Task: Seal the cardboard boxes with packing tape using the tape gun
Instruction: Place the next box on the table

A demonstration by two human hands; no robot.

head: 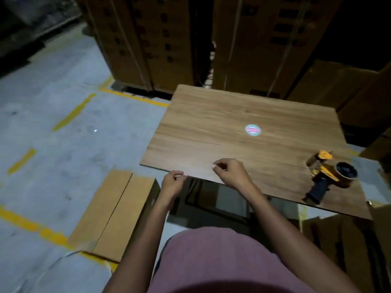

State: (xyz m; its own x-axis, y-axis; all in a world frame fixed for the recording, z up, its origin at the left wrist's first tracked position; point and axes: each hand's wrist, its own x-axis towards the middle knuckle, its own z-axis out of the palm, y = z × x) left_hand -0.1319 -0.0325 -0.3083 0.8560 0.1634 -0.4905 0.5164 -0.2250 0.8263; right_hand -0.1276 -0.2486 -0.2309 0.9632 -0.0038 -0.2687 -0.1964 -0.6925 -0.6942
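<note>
Your left hand hangs at the near edge of the table, fingers curled inward with the thumb meeting the fingertips, as if pinching something very thin. Whether anything is actually between them cannot be told; the view is too soft there. Your right hand hovers just over the table's near edge, its fingers also curled, thumb and forefinger drawn together in the same pinching pose. Nothing clear shows in that pinch either. The two hands are near each other but apart.

The tape gun lies on its side on the table's right part, near the right front corner and well apart from both hands. Its dark handle points toward you, the yellow body and the tape roll sit behind it, and the head points away from you.

A round sticker in pale green and pink is on the table top, about midway across.

On the floor to your left, beside the table's near left corner, lies a box with its top flaps closed, a seam running along its length. Tall stacks of cartons stand behind the table. More cardboard sits low at your right, under the table's edge. Yellow lines mark the grey floor.
</note>
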